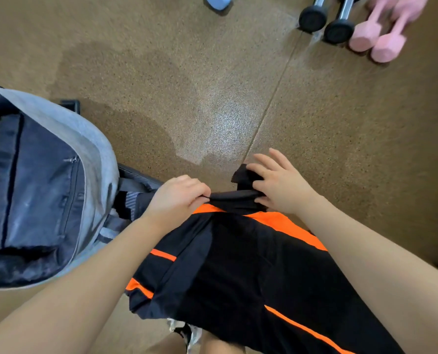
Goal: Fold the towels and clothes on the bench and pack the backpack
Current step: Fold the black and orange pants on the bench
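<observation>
A black garment with orange stripes (241, 272) hangs below my hands in the middle of the view. My left hand (179, 198) grips its black top edge with curled fingers. My right hand (279, 185) pinches the same edge a little to the right, with its other fingers spread and a bunch of black fabric under them. The open backpack (44, 180), grey outside and dark inside, lies at the left, close to my left forearm. The bench is mostly hidden under the backpack and the garment.
Brown speckled floor (187, 85) fills the view beyond my hands. Two black dumbbells (325, 19) and two pink dumbbells (379, 37) lie at the top right. A pale blue object (218, 1) sits at the top edge. A shoe (187, 330) shows at the bottom.
</observation>
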Demonstrator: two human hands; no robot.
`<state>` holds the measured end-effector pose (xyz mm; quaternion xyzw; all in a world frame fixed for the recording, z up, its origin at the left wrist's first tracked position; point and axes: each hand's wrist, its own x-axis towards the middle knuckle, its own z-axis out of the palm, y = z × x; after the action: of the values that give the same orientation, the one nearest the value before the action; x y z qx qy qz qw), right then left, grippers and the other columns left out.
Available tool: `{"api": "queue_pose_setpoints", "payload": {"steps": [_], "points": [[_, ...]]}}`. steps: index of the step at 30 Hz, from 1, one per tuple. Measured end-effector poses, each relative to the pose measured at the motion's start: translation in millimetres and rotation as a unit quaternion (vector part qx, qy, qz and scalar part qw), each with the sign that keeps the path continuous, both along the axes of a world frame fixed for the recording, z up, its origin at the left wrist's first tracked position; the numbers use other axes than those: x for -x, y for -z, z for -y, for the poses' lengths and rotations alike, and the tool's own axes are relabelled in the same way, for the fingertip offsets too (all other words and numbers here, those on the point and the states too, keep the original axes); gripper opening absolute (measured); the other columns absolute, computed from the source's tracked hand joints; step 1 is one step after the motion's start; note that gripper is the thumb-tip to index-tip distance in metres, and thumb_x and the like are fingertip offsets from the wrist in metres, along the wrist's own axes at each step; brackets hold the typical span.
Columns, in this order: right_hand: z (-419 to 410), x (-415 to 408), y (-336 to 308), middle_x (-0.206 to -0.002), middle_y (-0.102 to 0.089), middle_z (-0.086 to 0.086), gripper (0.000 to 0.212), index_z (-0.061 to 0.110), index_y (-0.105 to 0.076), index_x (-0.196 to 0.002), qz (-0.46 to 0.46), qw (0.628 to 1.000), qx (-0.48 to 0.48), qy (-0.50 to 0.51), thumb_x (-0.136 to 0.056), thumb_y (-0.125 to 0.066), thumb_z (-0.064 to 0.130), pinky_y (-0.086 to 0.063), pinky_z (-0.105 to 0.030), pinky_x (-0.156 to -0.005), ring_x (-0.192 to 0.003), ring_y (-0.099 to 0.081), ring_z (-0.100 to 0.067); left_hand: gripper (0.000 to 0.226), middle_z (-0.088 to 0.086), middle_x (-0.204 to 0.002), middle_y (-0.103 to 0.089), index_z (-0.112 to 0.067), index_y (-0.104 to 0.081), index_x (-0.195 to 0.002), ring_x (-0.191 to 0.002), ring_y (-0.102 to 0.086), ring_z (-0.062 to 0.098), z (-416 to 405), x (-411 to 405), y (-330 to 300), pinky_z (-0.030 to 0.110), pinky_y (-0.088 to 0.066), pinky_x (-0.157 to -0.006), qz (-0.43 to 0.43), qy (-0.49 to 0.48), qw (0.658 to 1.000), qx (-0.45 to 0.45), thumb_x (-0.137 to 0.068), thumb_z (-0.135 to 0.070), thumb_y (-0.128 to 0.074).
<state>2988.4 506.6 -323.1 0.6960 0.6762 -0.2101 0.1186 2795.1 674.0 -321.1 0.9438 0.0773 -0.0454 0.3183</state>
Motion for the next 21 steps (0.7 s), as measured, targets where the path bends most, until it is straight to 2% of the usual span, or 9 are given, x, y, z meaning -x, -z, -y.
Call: {"api": "queue_pose_setpoints", "payload": {"steps": [3,5,6,9,12,14,17,19,21], "points": [[30,11,-21,-0.098,-0.07,-0.007,0.026,0.019,-0.073,-0.064,0.009,0.999,-0.022,-0.029,-0.052,-0.083,0.039,-0.016,-0.049,-0.11,-0.111,-0.06,-0.031,0.025,-0.003,-0.07,-0.063,-0.018,-0.061,-0.075,-0.063,-0.058,0.026,1,14,-8,0.035,-0.052,-0.052,-0.03,-0.012,0.998,-0.061,-0.083,-0.033,-0.042],[45,31,-37,-0.074,-0.067,-0.002,0.02,0.019,-0.068,-0.064,-0.009,0.999,-0.02,-0.042,-0.058,-0.08,0.034,-0.034,-0.043,-0.102,-0.083,-0.067,-0.027,0.02,0.001,-0.084,-0.063,-0.019,-0.059,-0.082,-0.073,-0.06,0.028,7,22,-14,0.034,-0.049,-0.055,-0.071,-0.045,0.996,-0.042,-0.088,-0.032,-0.046],[52,46,-39,-0.068,-0.065,-0.001,0.019,0.019,-0.064,-0.069,-0.023,0.999,0.003,-0.026,-0.063,-0.077,0.031,-0.044,-0.039,-0.089,-0.072,-0.066,-0.025,0.015,0.003,-0.095,-0.06,-0.017,-0.06,-0.087,-0.079,-0.06,0.028,10,26,-13,0.032,-0.046,-0.059,-0.102,-0.065,0.992,-0.023,-0.09,-0.029,-0.051],[60,103,-41,-0.078,-0.063,-0.005,0.02,0.014,-0.046,-0.089,-0.083,0.986,0.067,0.127,-0.082,-0.063,0.022,-0.04,-0.032,-0.055,-0.068,-0.065,-0.029,0.015,0.008,-0.104,-0.05,-0.011,-0.062,-0.097,-0.085,-0.057,0.031,22,40,-11,0.033,-0.039,-0.063,-0.175,-0.109,0.978,-0.017,-0.091,-0.022,-0.055],[61,155,-35,-0.096,-0.061,-0.008,0.019,0.012,-0.045,-0.098,-0.144,0.944,0.035,0.295,-0.087,-0.059,0.018,-0.036,-0.034,-0.058,-0.079,-0.064,-0.033,0.018,0.012,-0.102,-0.05,-0.011,-0.057,-0.106,-0.088,-0.055,0.034,35,54,-8,0.039,-0.042,-0.069,-0.209,-0.193,0.959,-0.017,-0.093,-0.021,-0.05],[60,183,-27,-0.117,-0.053,-0.006,0.034,0.015,-0.04,-0.123,-0.169,0.91,0.075,0.37,-0.091,-0.05,0.01,-0.041,-0.035,-0.068,-0.093,-0.061,-0.031,0.021,0.014,-0.102,-0.056,-0.013,-0.048,-0.113,-0.093,-0.056,0.033,46,60,-4,0.04,-0.043,-0.077,-0.237,-0.305,0.92,0.067,-0.094,-0.019,-0.047],[61,208,-22,-0.134,-0.042,-0.004,0.066,0.021,-0.018,-0.146,-0.174,0.855,0.107,0.476,-0.09,-0.045,0.0,-0.045,-0.037,-0.079,-0.103,-0.059,-0.032,0.02,0.012,-0.1,-0.063,-0.011,-0.046,-0.108,-0.082,-0.061,0.022,67,58,-1,0.04,-0.048,-0.088,-0.254,-0.458,0.799,0.294,-0.096,-0.027,-0.044],[62,215,-20,-0.142,-0.039,-0.003,0.064,0.021,-0.017,-0.147,-0.193,0.805,0.094,0.553,-0.092,-0.043,0.002,-0.044,-0.039,-0.09,-0.113,-0.054,-0.033,0.033,0.008,-0.102,-0.063,-0.007,-0.049,-0.112,-0.08,-0.061,0.014,76,49,1,0.041,-0.048,-0.093,-0.238,-0.509,0.733,0.383,-0.095,-0.034,-0.046],[66,221,-21,-0.142,-0.039,-0.002,0.058,0.02,-0.024,-0.145,-0.202,0.786,0.064,0.581,-0.092,-0.043,0.003,-0.043,-0.04,-0.092,-0.115,-0.053,-0.034,0.038,0.003,-0.099,-0.063,-0.009,-0.053,-0.107,-0.088,-0.062,0.016,77,37,1,0.037,-0.047,-0.093,-0.21,-0.526,0.719,0.403,-0.089,-0.043,-0.053]]}}
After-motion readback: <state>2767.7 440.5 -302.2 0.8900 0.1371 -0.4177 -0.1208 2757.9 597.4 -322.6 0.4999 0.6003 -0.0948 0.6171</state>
